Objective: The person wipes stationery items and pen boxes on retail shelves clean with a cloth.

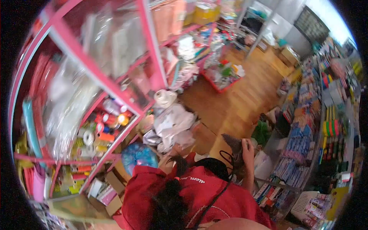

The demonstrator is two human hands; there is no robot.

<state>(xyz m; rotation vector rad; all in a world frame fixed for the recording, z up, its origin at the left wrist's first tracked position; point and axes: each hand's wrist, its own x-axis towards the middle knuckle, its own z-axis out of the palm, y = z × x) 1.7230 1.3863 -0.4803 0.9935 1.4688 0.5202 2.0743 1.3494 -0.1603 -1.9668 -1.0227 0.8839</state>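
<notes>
My right hand (248, 148) is to the right of my body, its fingers closed on a dark grey piece of cloth-like material (232, 143) with a pointed end. A thin black cord (226, 157) loops close beside it. At the front of my red shirt (214, 188), my left hand (167, 165) shows only in part. Its fingers are hidden and blurred by the shirt and dark hair. Close to that hand are a blue, shiny round bundle (138, 156) and a heap of whitish plastic bags (174, 124).
Pink-framed shelves (153, 50) with plastic-wrapped goods and thread spools (109, 119) rise on the left. A red crate (222, 76) stands on the wooden floor (245, 88). Along the right runs a shelf of packaged goods (303, 134). A green bundle (262, 132) lies near my right hand.
</notes>
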